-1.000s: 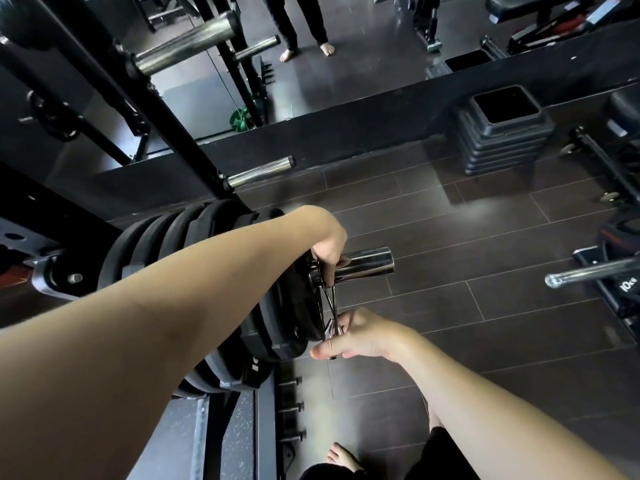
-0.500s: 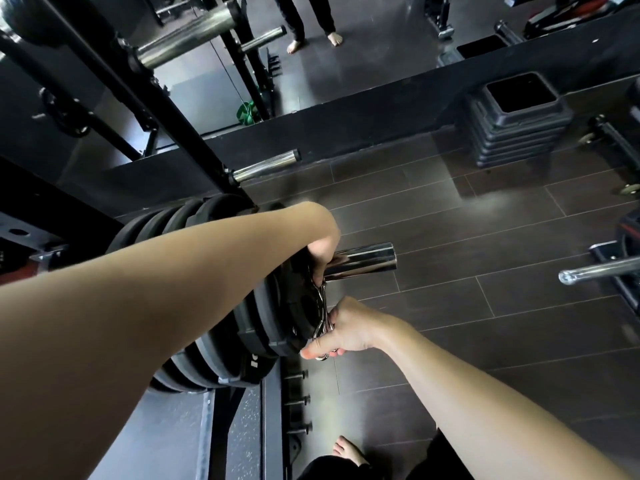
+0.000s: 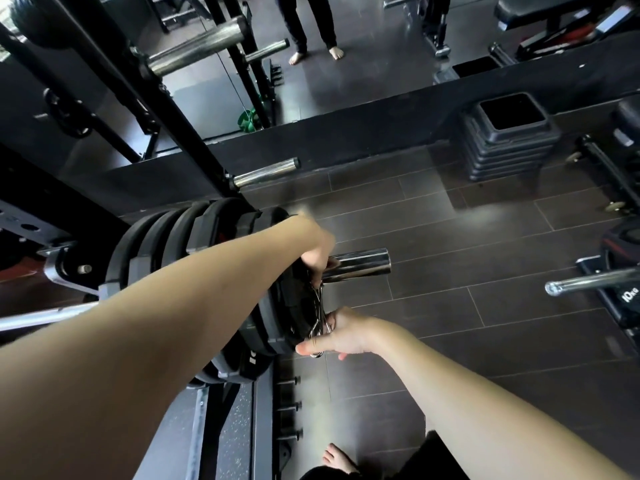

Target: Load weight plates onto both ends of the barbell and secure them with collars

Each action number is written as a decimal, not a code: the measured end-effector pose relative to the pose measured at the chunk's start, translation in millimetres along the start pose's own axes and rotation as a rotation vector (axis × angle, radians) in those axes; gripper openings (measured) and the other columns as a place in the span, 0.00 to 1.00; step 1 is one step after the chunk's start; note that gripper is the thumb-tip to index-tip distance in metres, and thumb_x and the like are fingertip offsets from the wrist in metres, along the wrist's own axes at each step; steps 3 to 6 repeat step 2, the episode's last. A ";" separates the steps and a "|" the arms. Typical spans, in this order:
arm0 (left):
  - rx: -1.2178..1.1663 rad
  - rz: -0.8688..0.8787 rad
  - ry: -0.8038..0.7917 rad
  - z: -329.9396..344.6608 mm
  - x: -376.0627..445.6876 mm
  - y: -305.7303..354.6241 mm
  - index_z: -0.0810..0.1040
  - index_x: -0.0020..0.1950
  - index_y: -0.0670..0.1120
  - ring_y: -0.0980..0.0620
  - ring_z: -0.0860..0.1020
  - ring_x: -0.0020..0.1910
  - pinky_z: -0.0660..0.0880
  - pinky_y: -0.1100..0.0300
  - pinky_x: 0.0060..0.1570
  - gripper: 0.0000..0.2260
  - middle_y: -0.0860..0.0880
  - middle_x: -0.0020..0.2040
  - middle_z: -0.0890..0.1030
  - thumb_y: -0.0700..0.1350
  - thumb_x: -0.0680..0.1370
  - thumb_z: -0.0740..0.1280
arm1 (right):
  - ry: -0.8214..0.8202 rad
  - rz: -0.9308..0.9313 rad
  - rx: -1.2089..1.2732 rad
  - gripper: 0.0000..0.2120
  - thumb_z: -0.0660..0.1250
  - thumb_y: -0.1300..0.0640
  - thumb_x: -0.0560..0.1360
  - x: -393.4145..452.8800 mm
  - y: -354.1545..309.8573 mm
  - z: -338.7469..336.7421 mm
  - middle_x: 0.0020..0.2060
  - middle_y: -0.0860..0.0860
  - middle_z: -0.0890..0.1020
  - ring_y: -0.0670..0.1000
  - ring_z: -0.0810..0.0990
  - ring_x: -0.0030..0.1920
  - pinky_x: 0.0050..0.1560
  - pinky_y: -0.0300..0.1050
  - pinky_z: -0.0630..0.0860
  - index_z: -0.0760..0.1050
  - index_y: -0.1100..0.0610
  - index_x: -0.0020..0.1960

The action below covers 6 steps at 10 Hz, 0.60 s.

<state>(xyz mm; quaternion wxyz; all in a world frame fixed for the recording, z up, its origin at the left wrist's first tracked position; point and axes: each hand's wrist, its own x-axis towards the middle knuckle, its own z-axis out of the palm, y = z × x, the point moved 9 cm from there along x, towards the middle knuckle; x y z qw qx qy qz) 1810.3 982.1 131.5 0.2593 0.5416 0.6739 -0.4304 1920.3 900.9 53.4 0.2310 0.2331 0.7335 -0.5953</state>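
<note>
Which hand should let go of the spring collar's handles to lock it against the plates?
Right. The right hand squeezes the spring collar handles below the barbell sleeve; the left hand only steadies the collar's top against the outermost plate.

A gym: black rack, plates on a barbell, wall mirror, stacked steps

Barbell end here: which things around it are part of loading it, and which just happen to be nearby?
In use: barbell sleeve, weight plates, spring collar, left hand, right hand.
Just nearby: stacked step risers, rack peg, another bar.
</note>
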 end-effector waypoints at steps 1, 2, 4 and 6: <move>-0.029 0.018 0.217 -11.3 -12.9 -0.6 0.82 0.51 0.51 0.47 0.80 0.44 0.75 0.57 0.39 0.23 0.55 0.41 0.79 0.64 0.65 0.79 | 0.026 0.078 -0.168 0.35 0.72 0.22 0.58 -10.2 -1.3 -9.8 0.42 0.48 0.83 0.52 0.81 0.43 0.44 0.46 0.77 0.81 0.50 0.48; -0.226 0.099 0.452 -24.5 -26.1 2.6 0.84 0.52 0.52 0.49 0.82 0.46 0.79 0.55 0.45 0.17 0.55 0.44 0.83 0.61 0.69 0.76 | 0.088 0.078 -0.206 0.41 0.71 0.20 0.56 -31.4 -14.5 -35.4 0.41 0.47 0.81 0.51 0.81 0.45 0.47 0.47 0.75 0.84 0.54 0.50; -0.226 0.099 0.452 -24.5 -26.1 2.6 0.84 0.52 0.52 0.49 0.82 0.46 0.79 0.55 0.45 0.17 0.55 0.44 0.83 0.61 0.69 0.76 | 0.088 0.078 -0.206 0.41 0.71 0.20 0.56 -31.4 -14.5 -35.4 0.41 0.47 0.81 0.51 0.81 0.45 0.47 0.47 0.75 0.84 0.54 0.50; -0.226 0.099 0.452 -24.5 -26.1 2.6 0.84 0.52 0.52 0.49 0.82 0.46 0.79 0.55 0.45 0.17 0.55 0.44 0.83 0.61 0.69 0.76 | 0.088 0.078 -0.206 0.41 0.71 0.20 0.56 -31.4 -14.5 -35.4 0.41 0.47 0.81 0.51 0.81 0.45 0.47 0.47 0.75 0.84 0.54 0.50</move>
